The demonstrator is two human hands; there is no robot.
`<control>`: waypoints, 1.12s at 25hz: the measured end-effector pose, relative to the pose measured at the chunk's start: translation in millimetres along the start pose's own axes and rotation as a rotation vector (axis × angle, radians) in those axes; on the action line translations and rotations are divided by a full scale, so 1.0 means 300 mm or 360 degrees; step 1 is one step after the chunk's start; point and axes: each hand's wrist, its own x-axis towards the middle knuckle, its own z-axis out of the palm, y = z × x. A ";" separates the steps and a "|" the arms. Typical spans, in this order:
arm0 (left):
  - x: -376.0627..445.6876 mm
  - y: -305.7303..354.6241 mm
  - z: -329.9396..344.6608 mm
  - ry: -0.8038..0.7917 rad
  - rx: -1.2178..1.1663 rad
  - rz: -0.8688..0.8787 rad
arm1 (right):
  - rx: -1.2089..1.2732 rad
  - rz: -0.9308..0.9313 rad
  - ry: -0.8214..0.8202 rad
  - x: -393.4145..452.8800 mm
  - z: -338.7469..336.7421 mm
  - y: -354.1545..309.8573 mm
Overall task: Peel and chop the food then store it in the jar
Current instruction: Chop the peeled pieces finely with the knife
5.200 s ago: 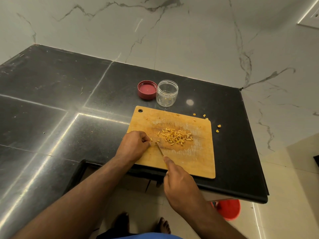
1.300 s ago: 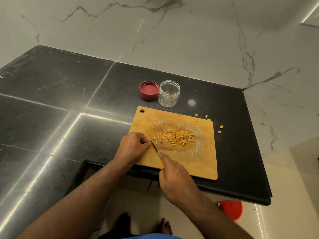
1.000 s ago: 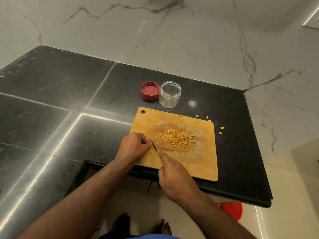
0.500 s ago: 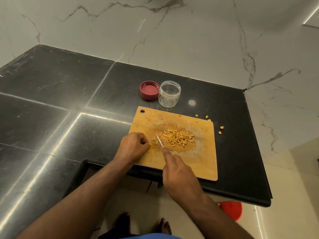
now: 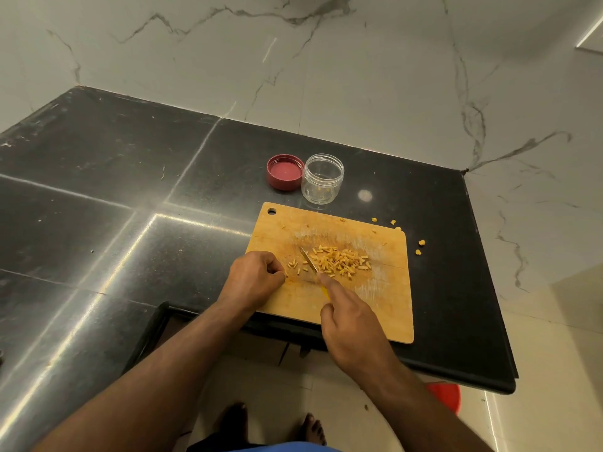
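Observation:
A wooden cutting board (image 5: 385,305) lies at the black counter's front edge. A heap of small orange-yellow chopped pieces (image 5: 339,262) sits at its middle, with a few more (image 5: 293,265) just left of the blade. My right hand (image 5: 352,324) grips a small yellow-handled knife (image 5: 309,258), forefinger along its back, blade tip among the pieces. My left hand (image 5: 256,277) rests curled on the board's left edge, fingertips pinching a tiny orange piece. Behind the board stands an open clear jar (image 5: 322,178) with a few bits inside, its red lid (image 5: 284,171) upturned beside it.
Stray orange scraps (image 5: 421,243) lie on the black counter (image 5: 98,197) right of the board. White marble walls rise behind and to the right. A red bin (image 5: 446,394) stands on the floor under the counter's edge, near my bare feet.
The knife blade has shifted right from beside my left fingers toward the heap, leaving a few cut bits behind it. My left hand has stayed in place.

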 end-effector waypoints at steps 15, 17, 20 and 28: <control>-0.002 0.006 0.009 0.0053 0.0002 0.0003 | -0.0122 -0.0042 -0.0191 -0.030 0.058 -0.047; -0.003 0.008 0.009 0.0056 -0.0008 -0.0004 | -0.0103 -0.0036 -0.0191 -0.044 0.060 -0.041; -0.005 0.011 0.013 0.0066 0.0018 -0.0006 | -0.0057 -0.0017 -0.0194 -0.072 0.051 -0.033; -0.002 0.032 0.024 0.0055 0.0065 -0.0016 | 0.0045 0.0021 -0.0032 -0.118 -0.032 0.014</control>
